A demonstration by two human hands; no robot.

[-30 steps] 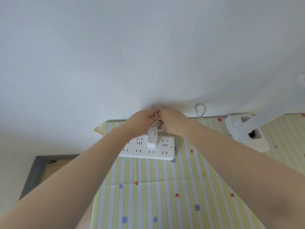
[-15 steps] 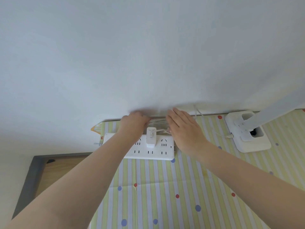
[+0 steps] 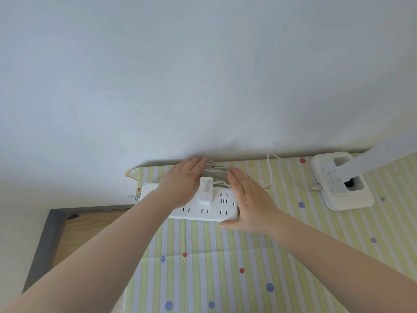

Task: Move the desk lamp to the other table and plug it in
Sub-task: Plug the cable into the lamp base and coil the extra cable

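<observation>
A white power strip lies near the far edge of the striped, dotted tablecloth. A white plug adapter sits in its middle socket. Loops of thin white cable are bunched behind the strip against the wall. My left hand lies flat over the strip's left half, fingers straight and reaching the cable. My right hand stands flat at the strip's right end, thumb along its front corner. The white desk lamp base stands at the far right, its arm running out of frame.
A pale wall rises directly behind the table. The lamp's cable trails from the strip toward the lamp base. Left of the table, lower down, are a wooden floor and a grey frame.
Both hands were pinching the cable together behind the strip. They have since let go and spread apart, lying flat on either side of the adapter. The view has shifted slightly.
</observation>
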